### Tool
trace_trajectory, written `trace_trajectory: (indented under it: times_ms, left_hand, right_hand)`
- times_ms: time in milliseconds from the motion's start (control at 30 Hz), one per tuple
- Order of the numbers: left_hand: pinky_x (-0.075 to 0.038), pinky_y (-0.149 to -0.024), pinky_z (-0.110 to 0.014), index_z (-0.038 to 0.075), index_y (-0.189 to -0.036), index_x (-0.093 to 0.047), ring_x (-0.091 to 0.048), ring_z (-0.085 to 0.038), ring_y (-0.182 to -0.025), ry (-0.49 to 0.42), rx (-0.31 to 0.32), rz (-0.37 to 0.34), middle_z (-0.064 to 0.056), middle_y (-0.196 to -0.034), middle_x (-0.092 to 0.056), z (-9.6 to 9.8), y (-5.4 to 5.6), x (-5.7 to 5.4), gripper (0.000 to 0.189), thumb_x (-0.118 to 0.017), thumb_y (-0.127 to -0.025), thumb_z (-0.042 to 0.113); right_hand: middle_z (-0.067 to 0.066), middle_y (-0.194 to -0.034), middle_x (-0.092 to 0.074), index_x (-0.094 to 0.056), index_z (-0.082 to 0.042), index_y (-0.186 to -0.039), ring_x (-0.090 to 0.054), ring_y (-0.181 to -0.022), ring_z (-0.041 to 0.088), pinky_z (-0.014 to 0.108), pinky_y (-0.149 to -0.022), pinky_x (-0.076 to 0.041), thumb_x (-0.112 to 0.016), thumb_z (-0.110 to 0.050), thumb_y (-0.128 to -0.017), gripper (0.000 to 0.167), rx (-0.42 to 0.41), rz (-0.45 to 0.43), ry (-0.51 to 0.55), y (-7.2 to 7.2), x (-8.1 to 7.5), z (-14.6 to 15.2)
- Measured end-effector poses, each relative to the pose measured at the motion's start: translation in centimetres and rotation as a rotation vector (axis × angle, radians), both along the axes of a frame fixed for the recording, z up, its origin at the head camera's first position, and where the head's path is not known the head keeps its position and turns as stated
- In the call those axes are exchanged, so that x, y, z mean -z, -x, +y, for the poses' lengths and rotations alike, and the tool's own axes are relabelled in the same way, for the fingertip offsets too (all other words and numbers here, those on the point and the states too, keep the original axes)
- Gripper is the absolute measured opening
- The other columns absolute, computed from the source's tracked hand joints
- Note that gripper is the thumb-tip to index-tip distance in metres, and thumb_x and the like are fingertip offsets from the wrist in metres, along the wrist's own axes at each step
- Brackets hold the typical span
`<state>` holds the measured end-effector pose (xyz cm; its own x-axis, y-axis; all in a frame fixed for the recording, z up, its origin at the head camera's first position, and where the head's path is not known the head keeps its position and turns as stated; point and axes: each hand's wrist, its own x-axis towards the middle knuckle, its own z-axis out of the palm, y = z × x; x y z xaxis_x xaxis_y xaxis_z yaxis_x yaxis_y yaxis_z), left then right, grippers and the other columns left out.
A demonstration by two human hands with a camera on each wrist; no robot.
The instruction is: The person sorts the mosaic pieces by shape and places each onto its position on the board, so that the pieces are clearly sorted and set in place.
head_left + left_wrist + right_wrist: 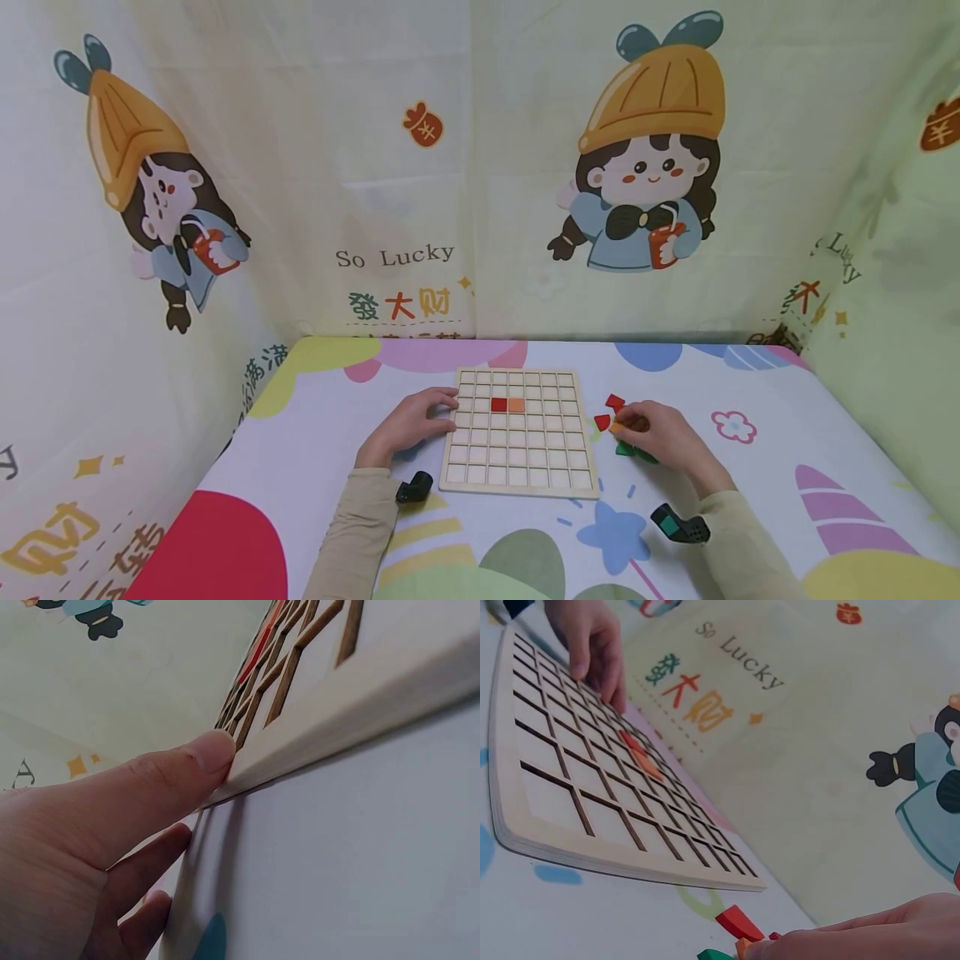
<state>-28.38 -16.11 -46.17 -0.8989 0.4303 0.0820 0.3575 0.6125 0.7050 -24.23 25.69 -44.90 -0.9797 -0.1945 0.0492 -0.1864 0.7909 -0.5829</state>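
A square wooden grid board [517, 492] lies on the table, with a red tile [498, 405] and an orange tile [517, 405] side by side in its cells. My left hand [412, 421] rests at the board's left edge; in the left wrist view its thumb [214, 750] touches the rim. Right of the board, my right hand [660, 432] pinches a loose orange tile [617, 427] at its fingertips. Two red tiles, one farther back [615, 402] and one nearer the board [602, 422], lie beside those fingers. Green tiles [625, 448] are partly hidden beneath the hand.
A patterned cloth [337, 442] covers the table. Printed fabric walls [300, 167] rise behind it and at both sides. Each wrist carries a small black device, one on the left [415, 487] and one on the right [679, 525].
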Motion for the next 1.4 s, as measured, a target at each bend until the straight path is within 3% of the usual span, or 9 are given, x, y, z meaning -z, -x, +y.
trace_trajectory:
  times_ms: [267, 933, 1400]
  left_hand:
    - [-0.034, -0.113, -0.046, 0.010, -0.113, -0.069, -0.042, -0.028, -0.136, -0.001, 0.010, 0.002, -0.005, -0.140, -0.055, 0.0, 0.0, 0.0, 0.029, -0.077, -0.085, 0.018]
    - [-0.034, -0.113, -0.045, 0.009, -0.113, -0.069, -0.043, -0.027, -0.136, -0.001, 0.018, 0.012, -0.004, -0.140, -0.055, -0.1, 0.0, 0.0, 0.030, -0.077, -0.085, 0.020]
    - [-0.034, -0.113, -0.044, 0.009, -0.114, -0.069, -0.042, -0.027, -0.137, 0.012, 0.011, 0.005, -0.003, -0.141, -0.055, 0.0, 0.0, -0.1, 0.030, -0.077, -0.085, 0.018]
  right_hand:
    - [0.004, -0.098, -0.066, -0.069, -0.004, -0.111, -0.058, -0.089, 0.021, 0.041, -0.082, -0.055, -0.076, -0.020, -0.086, 0.030, 0.033, -0.045, -0.012, -0.2, -0.4, 1.4]
    - [0.015, -0.103, -0.067, -0.068, 0.002, -0.113, -0.059, -0.093, 0.030, 0.052, -0.084, -0.054, -0.076, -0.016, -0.085, 0.034, 0.059, -0.022, -0.055, -0.1, -0.6, 3.9]
    - [0.018, -0.103, -0.064, -0.069, 0.003, -0.112, -0.059, -0.093, 0.033, 0.051, -0.082, -0.054, -0.075, -0.010, -0.086, 0.030, 0.037, 0.057, -0.067, -0.3, -0.5, 4.2]
